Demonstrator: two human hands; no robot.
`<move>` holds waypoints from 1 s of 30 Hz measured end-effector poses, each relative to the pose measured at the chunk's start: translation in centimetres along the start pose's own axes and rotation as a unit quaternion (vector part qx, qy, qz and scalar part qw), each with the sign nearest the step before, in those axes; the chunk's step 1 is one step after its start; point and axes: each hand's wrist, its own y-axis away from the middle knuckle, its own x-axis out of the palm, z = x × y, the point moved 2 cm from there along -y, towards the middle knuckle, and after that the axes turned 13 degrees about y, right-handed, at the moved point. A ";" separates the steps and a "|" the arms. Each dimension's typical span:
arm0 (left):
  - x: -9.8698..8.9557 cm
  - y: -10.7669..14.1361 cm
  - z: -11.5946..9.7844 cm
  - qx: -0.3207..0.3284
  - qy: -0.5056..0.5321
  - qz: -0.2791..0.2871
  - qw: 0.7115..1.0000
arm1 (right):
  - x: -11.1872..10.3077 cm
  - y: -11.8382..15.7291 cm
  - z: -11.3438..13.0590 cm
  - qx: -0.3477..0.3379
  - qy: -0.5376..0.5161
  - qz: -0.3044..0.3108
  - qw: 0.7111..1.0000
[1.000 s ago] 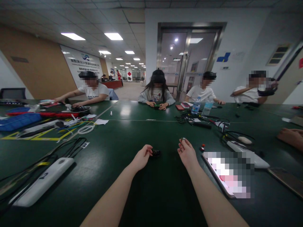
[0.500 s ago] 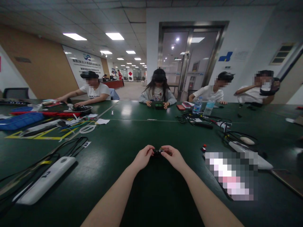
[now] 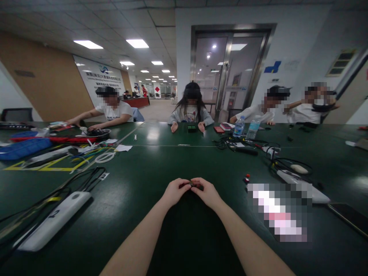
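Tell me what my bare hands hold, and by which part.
Your left hand and right hand hold a small dark object; the gripped part cannot be told.

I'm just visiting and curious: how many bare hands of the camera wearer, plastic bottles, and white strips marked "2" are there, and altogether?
Wearer's hands, left hand and right hand: 2
Plastic bottles: 2
White strip marked "2": 1
Total: 5

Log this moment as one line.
left hand: on small dark object | right hand: on same object | object: mostly covered | surface: green table
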 end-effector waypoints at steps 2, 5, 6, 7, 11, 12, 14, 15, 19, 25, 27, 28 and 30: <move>-0.1 0.0 -0.1 -0.013 -0.001 -0.012 1.000 | -0.2 -0.1 -0.4 0.005 -0.022 -0.007 1.000; -0.2 0.0 -0.2 -0.034 -0.002 -0.021 0.999 | -0.7 -0.3 -1.1 0.026 -0.054 -0.035 0.998; -0.2 0.0 -0.2 -0.037 -0.002 -0.023 0.999 | -0.9 -0.4 -1.4 0.038 -0.060 -0.043 0.997; -0.2 0.0 -0.1 -0.038 -0.003 -0.022 0.999 | -1.0 -0.4 -1.6 0.051 -0.066 -0.049 0.995; -0.2 0.1 0.0 -0.042 -0.013 -0.019 0.999 | -1.1 -0.4 -2.2 0.089 -0.088 -0.048 0.991; -0.2 0.1 0.0 -0.042 -0.016 -0.017 0.999 | -1.1 -0.4 -2.2 0.091 -0.092 -0.047 0.990; -0.5 0.1 0.0 -0.047 -0.022 -0.016 0.999 | -1.2 -0.4 -2.2 0.095 -0.102 -0.046 0.989; -0.7 0.2 0.1 -0.052 -0.025 -0.016 0.998 | -1.3 -0.3 -2.2 0.099 -0.107 -0.046 0.988; -2.1 0.1 0.5 -0.071 -0.038 -0.027 0.996 | -1.6 -0.2 -2.1 0.109 -0.131 -0.044 0.984; -3.5 -0.3 1.5 -0.052 -0.046 -0.004 0.998 | -1.6 -0.2 -2.1 0.109 -0.137 -0.044 0.984; -3.6 -0.4 1.7 -0.037 -0.060 0.001 0.997 | -1.4 -0.3 -2.2 0.104 -0.140 -0.049 0.983; -3.6 -0.4 1.8 -0.033 -0.068 0.001 0.997 | -1.4 -0.4 -2.2 0.099 -0.142 -0.051 0.984; -3.8 -0.3 1.8 -0.033 -0.080 0.003 0.996 | -1.3 -0.4 -2.3 0.094 -0.144 -0.052 0.984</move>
